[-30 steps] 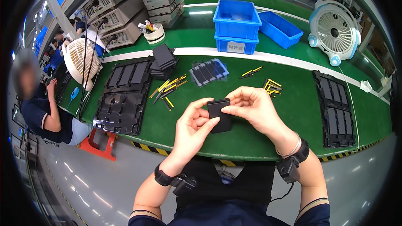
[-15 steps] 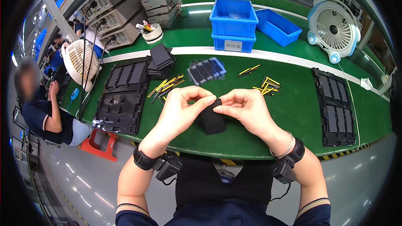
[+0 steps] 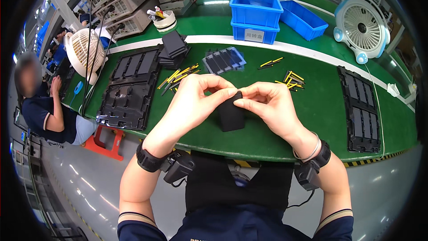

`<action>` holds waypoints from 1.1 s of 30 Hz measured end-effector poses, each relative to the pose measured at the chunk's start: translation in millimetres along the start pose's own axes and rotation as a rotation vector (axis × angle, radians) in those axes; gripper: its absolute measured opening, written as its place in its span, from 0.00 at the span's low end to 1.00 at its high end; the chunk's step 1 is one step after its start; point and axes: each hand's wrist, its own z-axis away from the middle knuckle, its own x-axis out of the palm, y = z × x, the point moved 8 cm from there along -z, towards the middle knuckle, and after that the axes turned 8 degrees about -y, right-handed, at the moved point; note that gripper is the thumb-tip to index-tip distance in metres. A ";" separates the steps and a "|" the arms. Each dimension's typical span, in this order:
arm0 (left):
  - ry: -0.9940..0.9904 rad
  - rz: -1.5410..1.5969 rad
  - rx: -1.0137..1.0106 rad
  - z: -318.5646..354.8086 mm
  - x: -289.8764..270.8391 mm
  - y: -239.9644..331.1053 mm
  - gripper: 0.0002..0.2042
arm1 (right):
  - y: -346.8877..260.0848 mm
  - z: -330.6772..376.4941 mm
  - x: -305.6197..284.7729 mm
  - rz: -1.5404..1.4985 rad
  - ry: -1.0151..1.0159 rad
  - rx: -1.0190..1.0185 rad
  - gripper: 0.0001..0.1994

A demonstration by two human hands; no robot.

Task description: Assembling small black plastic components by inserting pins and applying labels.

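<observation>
A small flat black panel (image 3: 232, 116) hangs upright over the near edge of the green bench (image 3: 312, 107), pinched at its top edge by both hands. My left hand (image 3: 196, 98) grips the top from the left with thumb and forefinger. My right hand (image 3: 267, 105) grips the same edge from the right, its fingertips touching those of the left. Both wrists wear black bands with small devices. Yellow-and-black sticks (image 3: 180, 76) lie just beyond my left hand, and more of these sticks (image 3: 290, 80) lie beyond my right hand.
Black moulded trays lie at the left (image 3: 129, 85) and right (image 3: 359, 107). A stack of black panels (image 3: 174, 47), a bagged set of panels (image 3: 223, 60), blue bins (image 3: 256, 11), two fans (image 3: 82, 56) (image 3: 361, 20) and grey equipment boxes stand farther back. A seated person (image 3: 42, 102) is at the left.
My hands lifted the black panel from flat to hanging upright, and both moved their pinch to its top edge. My left forearm swung further left.
</observation>
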 end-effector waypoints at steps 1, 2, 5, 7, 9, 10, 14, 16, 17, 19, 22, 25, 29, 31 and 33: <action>-0.005 0.122 0.010 -1.0 1.9 -8.7 0.10 | 8.5 -1.8 1.0 -0.074 -0.018 -0.007 0.09; -0.016 0.244 0.021 -1.2 3.3 -13.9 0.11 | 8.1 -2.0 -0.3 -0.071 -0.014 -0.006 0.09; 0.102 0.598 -0.074 12.8 1.2 -28.9 0.12 | 10.5 -4.3 -1.7 -0.191 -0.027 0.046 0.16; 0.072 0.572 -0.089 17.1 -0.8 -39.4 0.12 | 11.9 -5.5 -1.2 -0.173 -0.032 0.052 0.15; 0.066 0.528 -0.091 18.3 -0.6 -41.0 0.11 | 12.2 -6.5 -0.1 -0.156 -0.046 0.056 0.14; 0.071 0.528 -0.092 18.8 -0.5 -40.3 0.11 | 13.3 -5.9 -0.9 -0.153 -0.041 0.071 0.13; 0.153 0.132 -0.001 22.5 -6.4 -14.5 0.08 | 13.9 -6.0 -3.4 -0.135 -0.009 0.047 0.11; 0.216 -0.125 0.040 24.8 -9.3 -0.6 0.07 | 12.5 -6.2 -2.2 -0.128 -0.006 0.036 0.10; 0.216 -0.126 0.039 24.9 -9.4 0.8 0.07 | 11.0 -6.1 -1.5 -0.122 -0.005 0.025 0.10; 0.257 -0.250 0.084 25.7 -10.8 8.7 0.05 | 9.8 -4.8 -1.1 -0.110 0.001 0.028 0.10; 0.346 -0.333 0.159 29.2 -5.7 22.6 0.05 | 10.3 -2.5 -2.6 -0.097 0.020 0.017 0.10; 0.425 -0.160 0.182 33.6 9.2 5.7 0.12 | 14.3 -4.2 -6.0 -0.076 0.055 -0.008 0.11; 0.342 0.279 0.108 29.0 24.8 -35.6 0.21 | 19.3 -5.6 -2.9 -0.123 -0.014 0.047 0.11; 0.298 0.489 0.083 26.2 29.5 -45.7 0.20 | 16.9 -5.3 -3.1 -0.055 -0.019 0.045 0.12; 0.275 0.550 0.098 24.2 31.6 -46.2 0.21 | 14.3 -5.4 -2.5 0.014 -0.025 0.042 0.12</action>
